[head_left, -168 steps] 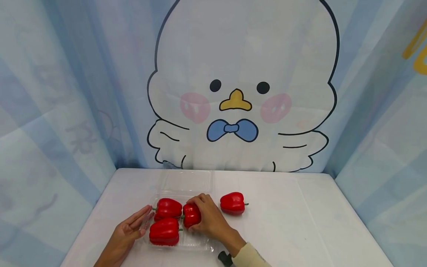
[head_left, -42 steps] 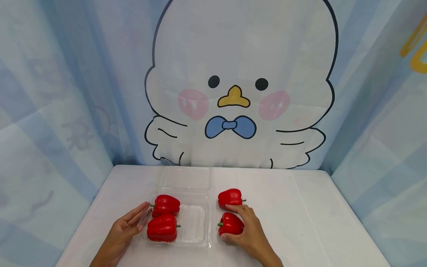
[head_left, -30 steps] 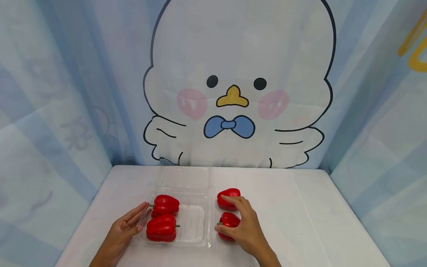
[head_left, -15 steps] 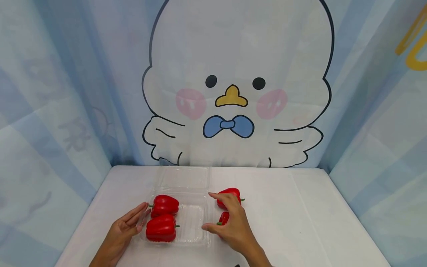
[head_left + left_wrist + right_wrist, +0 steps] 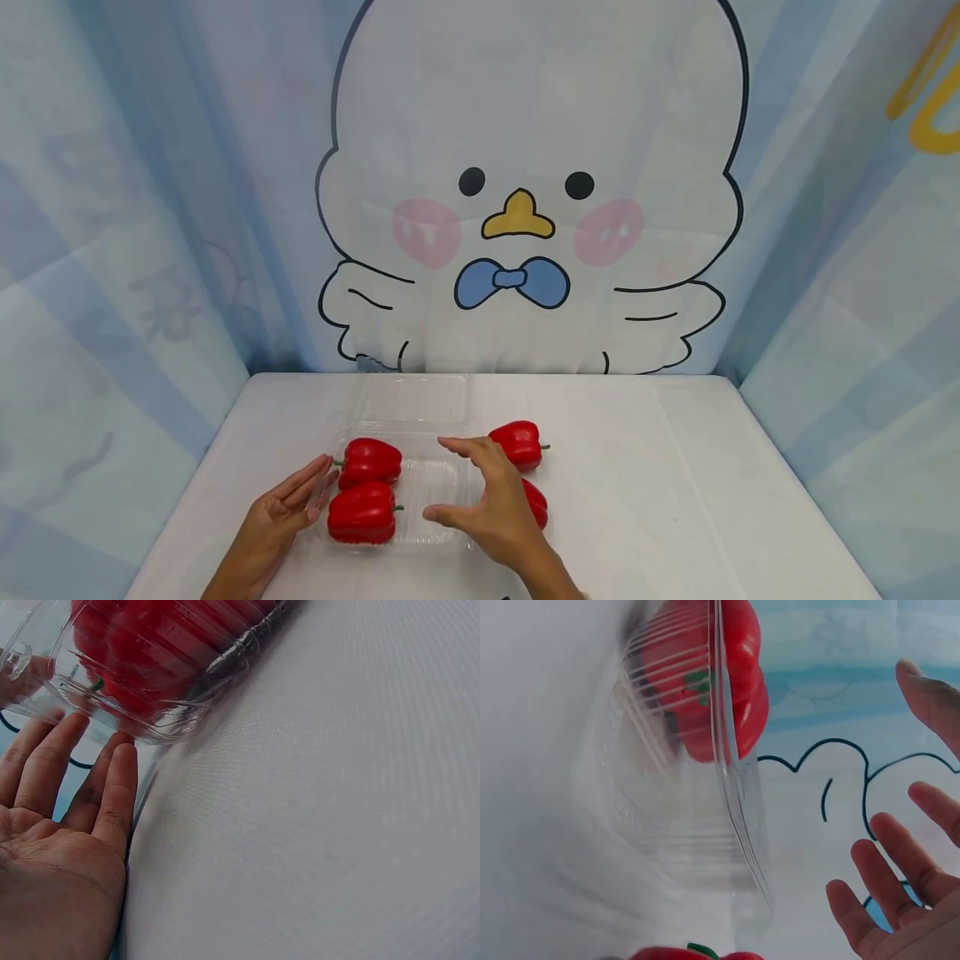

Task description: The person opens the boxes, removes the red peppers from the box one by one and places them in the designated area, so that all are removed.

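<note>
A clear plastic clamshell box [image 5: 431,533] lies open on the table, its lid [image 5: 412,400] folded back. Two red bell peppers, a far one [image 5: 371,461] and a near one [image 5: 362,512], fill its left half. My left hand [image 5: 273,517] touches the box's left side with nearly straight fingers; the left wrist view shows its fingertips [image 5: 75,724] at the plastic. Over the right half of the box hovers my right hand [image 5: 495,508], thumb and fingers spread, holding nothing. Behind it, on the table, are two more bell peppers, a far one [image 5: 517,443] and a partly hidden one [image 5: 535,502].
White cloth covers the table [image 5: 675,500]. A curtain with a cartoon bird [image 5: 517,333] hangs at the back, and blue-white curtains [image 5: 862,333] stand along both sides. A tiny dark thing [image 5: 506,597] shows at the bottom edge.
My right hand carried a bell pepper from the box to the table on the right and let go. It then moved left over the box. The left hand stays at the box's side.
</note>
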`<state>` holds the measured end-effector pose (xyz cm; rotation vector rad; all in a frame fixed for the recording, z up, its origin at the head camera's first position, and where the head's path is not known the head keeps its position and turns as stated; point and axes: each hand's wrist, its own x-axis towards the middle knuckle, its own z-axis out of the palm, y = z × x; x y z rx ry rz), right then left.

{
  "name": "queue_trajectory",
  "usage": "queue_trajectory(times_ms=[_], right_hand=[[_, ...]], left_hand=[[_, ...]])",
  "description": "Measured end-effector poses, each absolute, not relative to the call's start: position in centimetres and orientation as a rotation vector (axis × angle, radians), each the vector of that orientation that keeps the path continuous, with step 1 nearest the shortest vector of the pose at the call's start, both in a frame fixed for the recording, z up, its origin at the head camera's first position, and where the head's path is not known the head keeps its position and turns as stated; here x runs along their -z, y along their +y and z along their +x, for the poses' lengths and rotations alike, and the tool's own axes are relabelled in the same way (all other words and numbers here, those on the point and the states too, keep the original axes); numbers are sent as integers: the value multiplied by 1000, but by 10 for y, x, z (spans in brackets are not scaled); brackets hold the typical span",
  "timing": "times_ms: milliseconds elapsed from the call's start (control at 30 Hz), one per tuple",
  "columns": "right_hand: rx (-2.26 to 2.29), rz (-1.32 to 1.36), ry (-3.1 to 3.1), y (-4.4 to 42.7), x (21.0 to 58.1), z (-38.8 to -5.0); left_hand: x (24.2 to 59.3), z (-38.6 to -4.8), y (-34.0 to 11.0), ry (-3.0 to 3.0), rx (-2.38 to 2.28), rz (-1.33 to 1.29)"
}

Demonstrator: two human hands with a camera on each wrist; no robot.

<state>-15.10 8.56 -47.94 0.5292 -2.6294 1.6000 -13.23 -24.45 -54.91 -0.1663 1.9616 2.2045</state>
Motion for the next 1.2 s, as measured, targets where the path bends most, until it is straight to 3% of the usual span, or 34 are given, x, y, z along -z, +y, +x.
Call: queue_trajectory(times_ms=[1200], right_hand=[[-1697, 731, -2739, 23, 506, -151]], left_hand=[[550, -135, -244, 1996, -2154, -243]])
